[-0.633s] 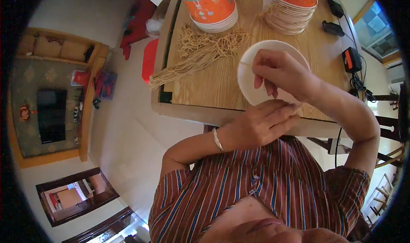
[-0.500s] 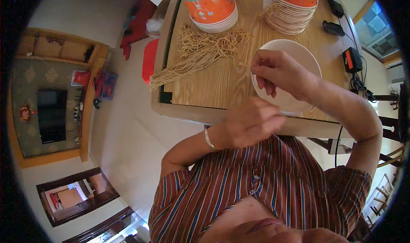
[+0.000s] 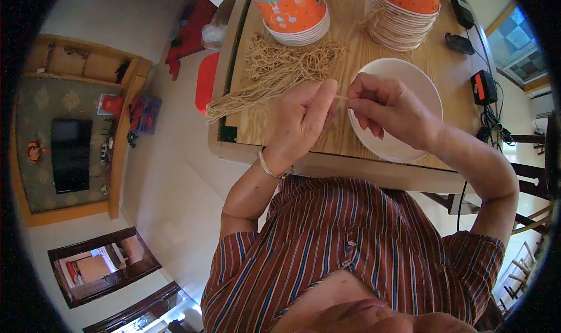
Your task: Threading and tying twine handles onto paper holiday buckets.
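Observation:
A short tan strand of cord (image 3: 342, 97) stretches between my two hands above the table's near part. My left hand (image 3: 304, 119), with a bracelet at the wrist, is closed on one end of it, the thumb pressed against the fingers. My right hand (image 3: 394, 105) pinches the other end, its remaining fingers curled. Under the right hand sits a round white container (image 3: 418, 81), partly covered by that hand. To the left lies a loose bundle of tan cords (image 3: 263, 90), tangled at its far end and straighter toward the table's left edge.
At the back stand a stack of orange and green paper buckets (image 3: 289, 11) and another orange stack (image 3: 403, 5) with cord at its rims. Black adapters (image 3: 459, 42), an orange-black box (image 3: 483, 86) and cables line the wooden table's (image 3: 263, 135) right edge. A red stool (image 3: 205, 81) is left.
My left hand has risen from near my chest, up and left, to meet the cord by my right hand. The right hand stays over the white container, nearly in place.

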A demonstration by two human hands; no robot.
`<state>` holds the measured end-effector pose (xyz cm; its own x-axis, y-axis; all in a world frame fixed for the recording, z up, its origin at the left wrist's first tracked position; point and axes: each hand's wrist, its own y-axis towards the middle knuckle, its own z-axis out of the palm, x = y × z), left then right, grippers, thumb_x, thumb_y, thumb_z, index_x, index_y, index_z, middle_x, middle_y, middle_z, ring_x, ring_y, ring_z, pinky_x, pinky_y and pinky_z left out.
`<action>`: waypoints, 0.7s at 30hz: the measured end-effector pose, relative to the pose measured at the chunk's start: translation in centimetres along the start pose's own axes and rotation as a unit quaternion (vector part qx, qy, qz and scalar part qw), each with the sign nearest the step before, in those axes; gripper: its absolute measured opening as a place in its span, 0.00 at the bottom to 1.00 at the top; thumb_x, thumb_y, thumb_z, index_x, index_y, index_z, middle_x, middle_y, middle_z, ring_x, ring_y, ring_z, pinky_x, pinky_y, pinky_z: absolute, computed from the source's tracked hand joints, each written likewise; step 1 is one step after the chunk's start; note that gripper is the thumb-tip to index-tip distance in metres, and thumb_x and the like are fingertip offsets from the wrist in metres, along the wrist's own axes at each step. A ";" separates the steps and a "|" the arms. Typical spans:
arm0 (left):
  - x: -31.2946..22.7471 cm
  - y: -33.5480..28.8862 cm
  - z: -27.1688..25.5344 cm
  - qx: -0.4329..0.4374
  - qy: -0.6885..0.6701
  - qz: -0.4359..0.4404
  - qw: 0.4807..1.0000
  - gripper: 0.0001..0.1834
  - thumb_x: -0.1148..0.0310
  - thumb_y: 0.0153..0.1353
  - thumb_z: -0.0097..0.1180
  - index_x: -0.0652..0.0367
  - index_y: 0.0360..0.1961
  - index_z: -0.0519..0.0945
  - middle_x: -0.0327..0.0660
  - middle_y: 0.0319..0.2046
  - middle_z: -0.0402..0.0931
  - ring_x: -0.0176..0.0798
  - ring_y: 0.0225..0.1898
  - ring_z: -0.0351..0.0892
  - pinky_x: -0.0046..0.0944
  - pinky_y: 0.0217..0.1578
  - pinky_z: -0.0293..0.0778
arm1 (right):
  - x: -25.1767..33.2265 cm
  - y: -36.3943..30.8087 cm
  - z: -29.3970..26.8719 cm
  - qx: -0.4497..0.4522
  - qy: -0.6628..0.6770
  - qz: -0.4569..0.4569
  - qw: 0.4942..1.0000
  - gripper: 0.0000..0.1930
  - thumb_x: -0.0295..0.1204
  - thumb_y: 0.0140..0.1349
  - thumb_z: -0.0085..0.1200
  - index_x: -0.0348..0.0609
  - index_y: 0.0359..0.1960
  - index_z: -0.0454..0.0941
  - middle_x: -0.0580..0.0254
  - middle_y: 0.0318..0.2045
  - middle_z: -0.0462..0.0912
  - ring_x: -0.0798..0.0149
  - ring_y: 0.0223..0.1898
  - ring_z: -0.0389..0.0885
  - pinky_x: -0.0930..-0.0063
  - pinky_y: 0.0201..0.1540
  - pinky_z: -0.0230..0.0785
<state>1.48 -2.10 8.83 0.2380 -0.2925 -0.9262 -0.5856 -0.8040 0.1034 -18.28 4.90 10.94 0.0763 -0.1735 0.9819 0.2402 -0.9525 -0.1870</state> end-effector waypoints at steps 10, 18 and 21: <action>-0.4 0.6 0.9 0.068 -0.065 0.025 0.995 0.14 0.65 0.72 0.47 0.60 0.28 0.73 0.32 0.20 0.69 0.25 0.23 0.70 0.29 0.25 0.68 | -2.0 -0.1 -0.2 -0.067 -0.102 -0.156 0.980 0.04 0.27 0.68 0.51 0.43 0.38 0.70 0.77 0.20 0.62 0.82 0.25 0.60 0.83 0.27 0.57; -0.3 1.1 1.1 0.109 -0.112 0.024 0.987 0.06 0.71 0.70 0.48 0.61 0.36 0.73 0.32 0.24 0.72 0.23 0.24 0.70 0.26 0.26 0.69 | -1.3 -1.1 -0.2 -0.147 -0.167 -0.134 0.966 0.04 0.24 0.64 0.56 0.42 0.36 0.72 0.76 0.21 0.66 0.81 0.26 0.61 0.82 0.27 0.58; -0.4 1.5 1.1 0.126 -0.110 0.020 0.986 0.05 0.72 0.69 0.49 0.61 0.36 0.73 0.32 0.26 0.72 0.23 0.25 0.70 0.26 0.27 0.70 | -1.2 -1.3 -0.3 -0.166 -0.202 -0.164 0.951 0.04 0.25 0.63 0.56 0.41 0.35 0.74 0.65 0.21 0.72 0.72 0.24 0.69 0.75 0.27 0.64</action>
<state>-0.35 -2.61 8.97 0.0525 -0.1793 -0.9824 -0.7713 -0.6321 0.0742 -18.97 6.25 10.03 0.4310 0.1936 0.8813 0.0014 -0.9768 0.2139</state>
